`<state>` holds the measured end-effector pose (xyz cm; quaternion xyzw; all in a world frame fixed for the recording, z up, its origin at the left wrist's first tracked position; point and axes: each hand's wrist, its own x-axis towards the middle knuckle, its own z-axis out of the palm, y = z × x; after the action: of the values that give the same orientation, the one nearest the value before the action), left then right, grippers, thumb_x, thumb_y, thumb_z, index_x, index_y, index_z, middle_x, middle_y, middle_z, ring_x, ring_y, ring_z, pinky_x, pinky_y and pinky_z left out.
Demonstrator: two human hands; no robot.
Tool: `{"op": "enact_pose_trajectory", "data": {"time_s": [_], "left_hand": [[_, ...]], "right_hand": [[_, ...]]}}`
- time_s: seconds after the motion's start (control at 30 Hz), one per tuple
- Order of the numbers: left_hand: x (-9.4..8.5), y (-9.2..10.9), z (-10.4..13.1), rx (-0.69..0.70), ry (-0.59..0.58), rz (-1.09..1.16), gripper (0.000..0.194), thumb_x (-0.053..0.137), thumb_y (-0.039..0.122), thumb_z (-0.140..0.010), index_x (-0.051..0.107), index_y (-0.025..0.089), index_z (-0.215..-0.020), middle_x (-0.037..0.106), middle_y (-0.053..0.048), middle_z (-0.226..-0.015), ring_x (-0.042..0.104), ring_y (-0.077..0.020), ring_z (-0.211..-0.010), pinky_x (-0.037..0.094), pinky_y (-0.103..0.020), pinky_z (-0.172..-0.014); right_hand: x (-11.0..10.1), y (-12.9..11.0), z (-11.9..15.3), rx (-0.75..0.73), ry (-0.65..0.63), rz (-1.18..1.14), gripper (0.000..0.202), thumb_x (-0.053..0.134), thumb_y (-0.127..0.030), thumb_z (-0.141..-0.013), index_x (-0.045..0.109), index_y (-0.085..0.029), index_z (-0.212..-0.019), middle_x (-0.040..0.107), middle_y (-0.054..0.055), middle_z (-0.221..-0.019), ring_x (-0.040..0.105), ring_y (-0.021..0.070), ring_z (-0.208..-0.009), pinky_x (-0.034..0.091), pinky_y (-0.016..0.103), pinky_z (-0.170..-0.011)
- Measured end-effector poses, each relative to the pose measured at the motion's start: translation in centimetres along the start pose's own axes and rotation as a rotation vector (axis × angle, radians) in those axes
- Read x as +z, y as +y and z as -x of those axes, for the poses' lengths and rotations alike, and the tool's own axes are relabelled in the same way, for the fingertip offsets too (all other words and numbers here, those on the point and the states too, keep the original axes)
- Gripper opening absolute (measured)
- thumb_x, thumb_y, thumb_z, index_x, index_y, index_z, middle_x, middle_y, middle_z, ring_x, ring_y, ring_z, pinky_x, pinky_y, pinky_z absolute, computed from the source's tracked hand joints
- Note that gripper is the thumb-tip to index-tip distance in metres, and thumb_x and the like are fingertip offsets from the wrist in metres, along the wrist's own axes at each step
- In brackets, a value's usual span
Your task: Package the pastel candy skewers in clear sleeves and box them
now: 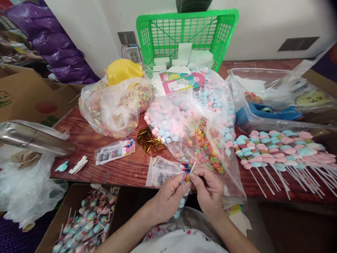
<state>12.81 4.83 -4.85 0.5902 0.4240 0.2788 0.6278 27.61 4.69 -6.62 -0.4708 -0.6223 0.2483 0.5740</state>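
Just in front of the table edge, my left hand (167,200) is closed around a marshmallow skewer (178,208), its pink and blue candy hanging downward. The skewer's white stick (193,166) points up between my hands. My right hand (209,189) pinches at the stick's base, where a small bit of gold shows; the fingertips hide the exact grip. Printed clear wrappers (158,172) lie right behind my left hand, and a second stack of wrappers (114,153) is farther left. Gold twist ties (149,140) form a pile behind them.
Bags of gummy rings (116,109) and marshmallows (171,116) fill the table's middle. Unwrapped skewers (284,149) lie at right before a clear bin (265,121). A green basket (143,38) stands behind. A steel flask (37,138) lies left; finished skewers fill a box (47,228) below.
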Motion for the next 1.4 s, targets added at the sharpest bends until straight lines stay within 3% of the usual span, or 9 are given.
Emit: {"op": "enact_pose_trajectory", "data": {"time_s": [0.1,0.23,0.4,0.53,0.8,0.97,1.1,1.2,1.4], "left_hand": [[-0.6,-1.2,-0.4,-0.115,-0.029,0.253,0.036,0.051,0.049,-0.088,0.055,0.016,-0.075,0.046,0.002,-0.064,0.037,-0.0092,-0.057,0.032,-0.021,-0.055],[-1.8,-1.5,-0.2,-0.198,-0.107,0.465,0.038,0.061,0.053,-0.081,0.055,0.016,-0.07,0.048,0.003,-0.059,0.037,-0.0077,-0.051,0.028,-0.021,-0.051],[-3.2,-0.4,-0.1,-0.199,-0.449,0.322,0.047,0.064,0.06,-0.076,0.058,0.014,-0.068,0.049,0.002,-0.063,0.041,-0.0085,-0.058,0.031,-0.021,-0.056],[-3.3,-0.9,0.2,-0.228,-0.539,0.274,0.049,0.066,0.063,-0.072,0.058,0.015,-0.075,0.05,0.004,-0.065,0.042,-0.0091,-0.06,0.034,-0.021,-0.058],[-2.9,-1.0,3.3,0.141,0.064,-0.676,0.022,0.043,0.029,-0.092,0.058,0.016,-0.082,0.055,-0.005,-0.082,0.049,-0.018,-0.079,0.041,-0.031,-0.076],[-4.3,-1.7,4.2,-0.1,0.07,-0.046,0.033,0.044,0.039,-0.09,0.054,0.016,-0.069,0.052,0.0,-0.066,0.046,-0.0113,-0.06,0.039,-0.024,-0.06],[-5.8,-3.0,4.7,-0.402,-0.229,0.384,0.037,0.063,0.051,-0.073,0.055,0.016,-0.065,0.053,0.003,-0.056,0.04,-0.0082,-0.043,0.034,-0.022,-0.047],[-6.2,-3.4,5.2,-0.277,-0.272,0.224,0.038,0.062,0.052,-0.076,0.061,0.014,-0.071,0.054,0.002,-0.06,0.044,-0.0095,-0.051,0.036,-0.022,-0.052],[-6.3,-3.2,6.6,0.103,0.196,-0.43,0.025,0.046,0.027,-0.093,0.067,0.016,-0.085,0.062,-0.004,-0.08,0.052,-0.0141,-0.076,0.04,-0.026,-0.076]], "right_hand": [[-1.3,-0.1,-0.8,-0.217,-0.045,0.084,0.019,0.052,-0.007,-0.086,0.058,-0.021,-0.096,0.06,0.004,-0.085,0.057,0.0167,-0.079,0.047,0.032,-0.07],[-3.2,-0.3,-2.3,-0.604,-0.437,0.42,0.041,0.049,-0.01,-0.086,0.056,-0.026,-0.123,0.055,0.009,-0.132,0.046,0.0286,-0.121,0.037,0.05,-0.096],[-3.5,-0.6,-2.8,-0.71,-0.679,0.49,0.034,0.042,-0.011,-0.093,0.057,-0.02,-0.122,0.07,0.005,-0.106,0.051,0.0256,-0.112,0.027,0.051,-0.097],[-2.5,-1.0,-1.9,-0.679,-0.729,0.382,0.024,0.042,-0.006,-0.087,0.062,-0.015,-0.097,0.062,0.003,-0.07,0.053,0.0197,-0.079,0.032,0.042,-0.081],[0.2,-0.4,-0.9,-0.257,-0.687,0.357,0.026,0.038,-0.011,-0.091,0.054,-0.019,-0.071,0.057,0.001,-0.066,0.048,0.0165,-0.07,0.03,0.035,-0.071],[1.2,-2.0,-1.7,-0.573,-0.599,0.455,0.033,0.04,-0.012,-0.09,0.062,-0.024,-0.112,0.067,0.007,-0.11,0.05,0.027,-0.106,0.025,0.049,-0.094],[1.7,-2.0,-1.4,-0.713,-0.7,0.343,0.03,0.039,-0.007,-0.09,0.064,-0.018,-0.103,0.069,0.005,-0.085,0.054,0.0208,-0.092,0.023,0.048,-0.097],[2.5,-1.4,-0.9,-0.654,-0.801,0.301,0.028,0.038,-0.007,-0.089,0.061,-0.018,-0.077,0.06,0.0,-0.063,0.052,0.0163,-0.074,0.027,0.045,-0.092],[4.8,-0.2,-2.7,-0.044,-1.004,0.172,0.04,0.042,-0.028,-0.097,0.055,-0.018,-0.06,0.057,-0.002,-0.06,0.052,0.0125,-0.063,0.036,0.026,-0.063]]}}
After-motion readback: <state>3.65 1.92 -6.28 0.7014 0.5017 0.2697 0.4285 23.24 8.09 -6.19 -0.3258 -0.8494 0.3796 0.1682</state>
